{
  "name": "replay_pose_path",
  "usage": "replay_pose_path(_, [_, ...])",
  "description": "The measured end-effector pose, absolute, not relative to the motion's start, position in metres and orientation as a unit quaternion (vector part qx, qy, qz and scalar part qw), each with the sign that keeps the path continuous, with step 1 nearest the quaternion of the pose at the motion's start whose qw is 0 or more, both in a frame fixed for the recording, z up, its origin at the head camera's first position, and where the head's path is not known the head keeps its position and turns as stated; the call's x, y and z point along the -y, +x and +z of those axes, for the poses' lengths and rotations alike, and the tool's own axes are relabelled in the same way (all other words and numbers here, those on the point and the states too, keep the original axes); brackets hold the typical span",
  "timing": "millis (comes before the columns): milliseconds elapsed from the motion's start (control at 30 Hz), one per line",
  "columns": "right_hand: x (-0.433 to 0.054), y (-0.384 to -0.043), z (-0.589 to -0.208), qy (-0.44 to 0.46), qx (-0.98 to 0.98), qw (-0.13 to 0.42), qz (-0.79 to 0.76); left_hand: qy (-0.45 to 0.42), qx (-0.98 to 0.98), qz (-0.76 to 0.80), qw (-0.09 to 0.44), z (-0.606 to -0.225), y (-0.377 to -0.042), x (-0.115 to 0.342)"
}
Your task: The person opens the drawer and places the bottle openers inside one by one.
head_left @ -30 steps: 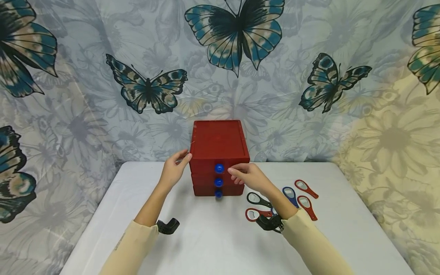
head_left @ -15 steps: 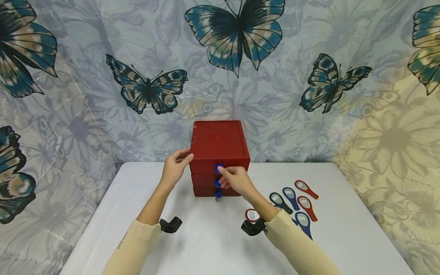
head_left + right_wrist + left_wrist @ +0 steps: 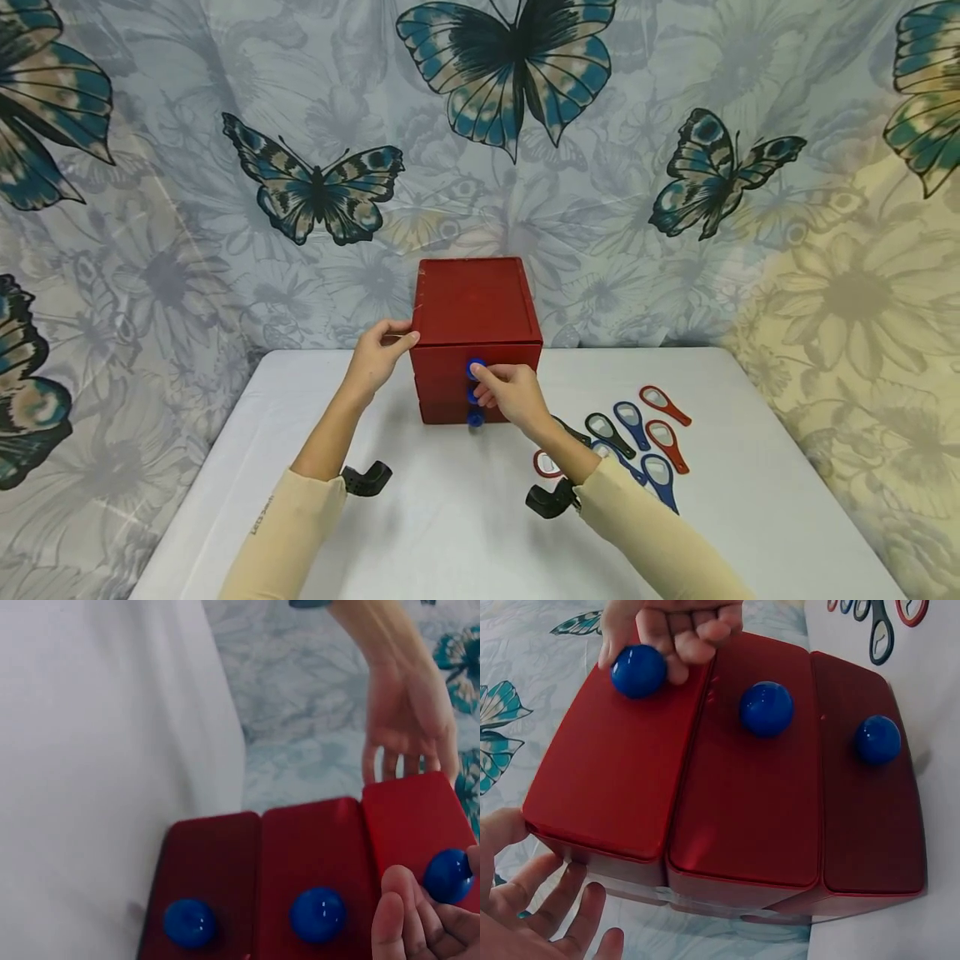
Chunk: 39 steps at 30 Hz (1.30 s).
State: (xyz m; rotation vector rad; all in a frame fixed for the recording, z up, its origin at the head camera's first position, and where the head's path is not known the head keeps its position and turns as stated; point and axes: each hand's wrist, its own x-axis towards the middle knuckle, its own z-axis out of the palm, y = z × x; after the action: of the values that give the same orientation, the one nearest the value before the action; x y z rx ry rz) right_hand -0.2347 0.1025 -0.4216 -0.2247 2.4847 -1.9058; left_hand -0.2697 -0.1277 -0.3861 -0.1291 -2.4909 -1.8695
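Observation:
A red drawer box (image 3: 474, 304) with three stacked drawers, each with a round blue knob, stands on the white table. My right hand (image 3: 519, 400) pinches the top knob (image 3: 639, 671) between thumb and index finger, the other fingers curled below it. At the upper left front corner my left hand (image 3: 372, 360) touches the box; in the left wrist view its thumb is at the corner and its fingers (image 3: 585, 919) extend along the side. The middle knob (image 3: 318, 915) and bottom knob (image 3: 189, 923) are untouched. A thin dark line runs along the front's top edge.
Several red, blue and black handled things that look like bottle openers (image 3: 662, 446) lie right of the box, some partly behind my right forearm. A butterfly-patterned cloth (image 3: 315, 192) hangs behind the white table (image 3: 450, 525).
My right hand has moved left from beside the box and has taken the top knob. My left hand has come onto the corner. The head view has shifted slightly.

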Motion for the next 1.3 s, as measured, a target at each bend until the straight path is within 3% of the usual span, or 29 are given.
replay_pose_path(167, [-0.104, -0.218, -0.423, -0.079, -0.806, -0.011, -0.586, -0.051, 0.803, -0.594, 0.006, -0.384, -0.27, 0.127])
replay_pose_path(433, [-0.105, -0.18, -0.421, -0.12, -0.828, -0.04, -0.546, -0.071, 0.812, -0.578, 0.039, -0.386, -0.27, 0.125])
replay_pose_path(833, [-0.104, -0.122, -0.428, -0.134, -0.828, -0.02, -0.544, -0.072, 0.805, -0.586, 0.056, -0.391, -0.269, 0.125])
replay_pose_path(1033, [-0.103, -0.11, -0.434, -0.131, -0.819, -0.01, -0.559, -0.087, 0.807, -0.578, 0.087, -0.393, -0.266, 0.123])
replay_pose_path(1300, [-0.104, -0.109, -0.439, -0.128, -0.811, -0.017, -0.571, -0.086, 0.816, -0.563, 0.096, -0.36, -0.239, 0.114])
